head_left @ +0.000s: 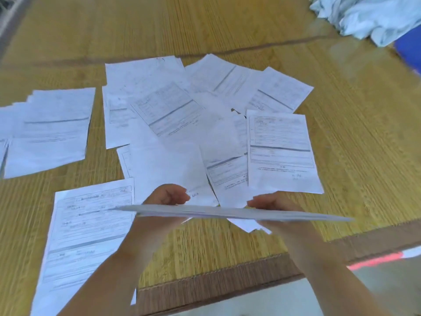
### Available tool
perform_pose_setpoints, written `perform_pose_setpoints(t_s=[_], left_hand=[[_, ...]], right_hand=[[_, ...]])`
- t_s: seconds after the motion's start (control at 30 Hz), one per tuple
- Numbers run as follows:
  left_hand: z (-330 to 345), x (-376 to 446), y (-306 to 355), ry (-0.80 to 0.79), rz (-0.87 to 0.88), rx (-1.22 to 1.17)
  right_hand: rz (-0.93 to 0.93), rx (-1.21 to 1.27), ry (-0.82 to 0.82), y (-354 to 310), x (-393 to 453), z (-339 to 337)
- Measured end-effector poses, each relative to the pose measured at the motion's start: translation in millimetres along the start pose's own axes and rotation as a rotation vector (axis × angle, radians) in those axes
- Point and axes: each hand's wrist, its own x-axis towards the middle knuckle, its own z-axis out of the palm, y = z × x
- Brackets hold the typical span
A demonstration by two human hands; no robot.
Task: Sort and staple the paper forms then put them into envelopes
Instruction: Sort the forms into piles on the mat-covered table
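Note:
A thin stack of paper forms [227, 212] hangs level above the mat's near edge, seen almost edge-on. My left hand [167, 197] grips its left part and my right hand [271, 204] grips its right part, thumbs on top. Beyond my hands, several white printed forms [173, 110] lie scattered and overlapping on the mat. One form [281, 151] lies flat to the right of the pile. A separate pile of forms [50, 131] sits at the left, and a single form [86, 238] lies at the near left, partly under my left forearm.
The papers lie on a woven bamboo mat [364, 133] whose brown-bound edge [227, 277] runs along the near side. Crumpled white cloth [369, 17] and a blue object [410, 49] sit at the far right. A red strip [376, 260] lies off the mat at the near right.

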Motion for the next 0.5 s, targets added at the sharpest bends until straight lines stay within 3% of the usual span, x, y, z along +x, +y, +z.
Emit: perform_pose_setpoints(t_s=[0.1,0.3,0.5], left_hand=[[8.7,0.9,-16.0,0.121,-0.143,0.158],[15.3,5.9,-27.6,0.240,-0.288,0.179],[8.7,-11.5,-23.4,0.423,-0.322,0.152]], right_hand=[[0.143,-0.110,0.079,14.8,6.4,17.8],[0.348,-0.144,0.093,35.3,23.2,27.7],[0.343,-0.326,0.102,34.2,9.9,32.7]])
